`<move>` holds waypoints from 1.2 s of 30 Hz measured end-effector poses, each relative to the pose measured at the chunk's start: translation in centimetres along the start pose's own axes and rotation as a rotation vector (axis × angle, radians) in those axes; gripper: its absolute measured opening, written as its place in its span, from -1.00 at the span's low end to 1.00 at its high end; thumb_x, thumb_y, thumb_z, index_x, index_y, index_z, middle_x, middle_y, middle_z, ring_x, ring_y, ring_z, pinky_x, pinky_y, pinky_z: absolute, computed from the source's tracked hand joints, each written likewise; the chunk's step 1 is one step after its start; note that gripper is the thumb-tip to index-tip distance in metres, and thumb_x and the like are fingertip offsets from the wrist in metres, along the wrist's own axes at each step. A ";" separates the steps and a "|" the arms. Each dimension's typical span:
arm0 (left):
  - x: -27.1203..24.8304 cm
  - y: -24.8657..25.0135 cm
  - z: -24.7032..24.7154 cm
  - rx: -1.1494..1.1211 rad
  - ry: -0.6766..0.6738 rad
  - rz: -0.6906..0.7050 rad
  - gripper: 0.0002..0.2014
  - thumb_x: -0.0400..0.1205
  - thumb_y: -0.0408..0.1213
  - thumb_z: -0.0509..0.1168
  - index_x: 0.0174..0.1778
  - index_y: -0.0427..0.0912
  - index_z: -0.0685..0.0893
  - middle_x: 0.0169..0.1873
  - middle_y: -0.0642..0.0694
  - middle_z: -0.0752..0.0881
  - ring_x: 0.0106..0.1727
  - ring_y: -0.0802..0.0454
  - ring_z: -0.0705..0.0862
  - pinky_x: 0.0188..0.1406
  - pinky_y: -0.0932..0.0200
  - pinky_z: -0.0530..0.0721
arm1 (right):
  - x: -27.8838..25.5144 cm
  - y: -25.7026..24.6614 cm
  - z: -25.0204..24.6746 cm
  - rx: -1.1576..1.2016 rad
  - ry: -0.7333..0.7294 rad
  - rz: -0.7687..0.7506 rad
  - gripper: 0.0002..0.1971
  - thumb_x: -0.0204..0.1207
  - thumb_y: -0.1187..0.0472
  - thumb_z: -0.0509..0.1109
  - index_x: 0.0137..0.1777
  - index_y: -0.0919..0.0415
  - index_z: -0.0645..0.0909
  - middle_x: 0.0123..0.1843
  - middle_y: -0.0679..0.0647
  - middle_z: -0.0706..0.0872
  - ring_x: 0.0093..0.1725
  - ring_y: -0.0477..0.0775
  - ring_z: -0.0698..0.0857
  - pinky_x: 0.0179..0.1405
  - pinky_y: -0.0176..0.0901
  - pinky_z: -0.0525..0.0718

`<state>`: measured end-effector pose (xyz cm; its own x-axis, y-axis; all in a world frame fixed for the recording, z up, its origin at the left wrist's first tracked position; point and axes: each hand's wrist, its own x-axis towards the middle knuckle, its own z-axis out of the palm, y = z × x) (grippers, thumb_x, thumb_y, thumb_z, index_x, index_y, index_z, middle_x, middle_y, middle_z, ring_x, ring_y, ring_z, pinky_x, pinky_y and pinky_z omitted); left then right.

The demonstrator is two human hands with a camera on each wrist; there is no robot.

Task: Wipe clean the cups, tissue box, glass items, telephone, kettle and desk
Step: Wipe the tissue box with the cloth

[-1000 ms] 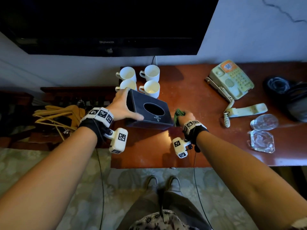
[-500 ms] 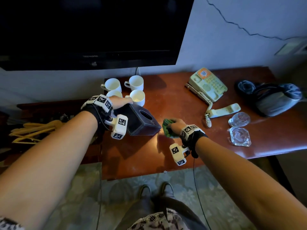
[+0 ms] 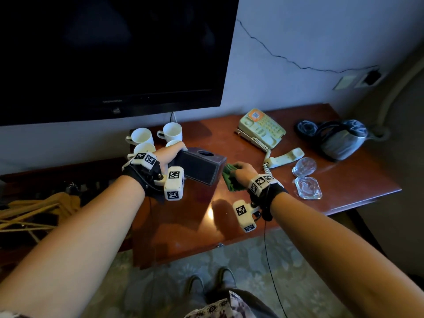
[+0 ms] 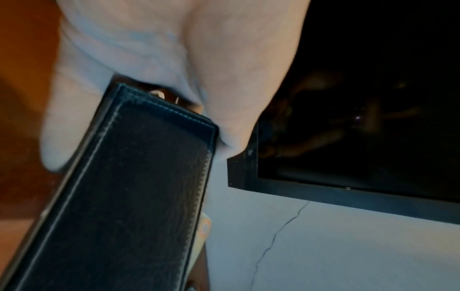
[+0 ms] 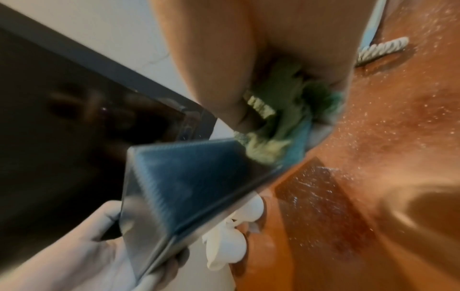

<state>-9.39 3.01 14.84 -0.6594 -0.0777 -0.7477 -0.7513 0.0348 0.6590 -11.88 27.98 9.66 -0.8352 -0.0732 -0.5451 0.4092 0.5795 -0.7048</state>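
STEP: wiping tissue box | POS: tilted above worktop, just fwd of cups | L hand fingers gripping box end | R hand fingers clenching cloth at box's other end | HANDLING: prob. light, stiff, smooth-faced; grip by ends.

The box in my left hand is dark, grained leather-like covering, matt, with pale stitching along its edges. The cloth in my right hand, touching the box, is green, nubby fabric. The desk below the box is reddish wood, glossy. Cups behind the box look glazed white; the glass items to its right are clear.
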 end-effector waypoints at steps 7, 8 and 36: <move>-2.3 1.7 4.2 -0.204 -0.012 0.082 -0.81 0.61 -0.16 0.38 -0.11 -0.21 0.58 -0.15 -0.28 0.68 -0.04 -0.29 0.74 0.09 -0.31 0.77 | -3.5 -0.7 -2.9 0.131 -0.162 0.050 -0.89 0.56 0.42 0.27 -0.13 0.31 0.62 -0.28 0.26 0.63 -0.47 0.15 0.60 -0.43 -0.10 0.65; -2.4 1.9 4.8 -0.224 -0.024 0.093 -0.81 0.63 -0.16 0.37 -0.03 -0.21 0.58 -0.08 -0.29 0.69 -0.04 -0.30 0.75 -0.01 -0.27 0.80 | -3.9 -0.6 -3.2 0.161 -0.226 0.045 -0.94 0.55 0.36 0.33 -0.11 0.30 0.64 -0.23 0.27 0.64 -0.38 0.18 0.62 -0.34 -0.05 0.67; 7.9 5.3 12.5 -0.094 0.416 0.165 0.27 0.09 0.33 0.60 0.70 -0.08 0.25 0.55 -0.14 0.48 0.44 -0.26 0.56 0.06 -0.08 0.62 | 5.9 -0.2 -19.5 0.340 -0.255 -0.229 -0.47 0.27 -0.23 0.45 -0.56 0.22 0.44 -0.66 0.12 0.44 -0.64 0.14 0.31 -0.64 -0.16 0.26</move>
<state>-18.87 14.99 11.38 -0.6894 -0.4727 -0.5488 -0.6191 -0.0088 0.7853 -24.05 43.27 15.45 -0.8183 -0.3897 -0.4226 0.3577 0.2303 -0.9050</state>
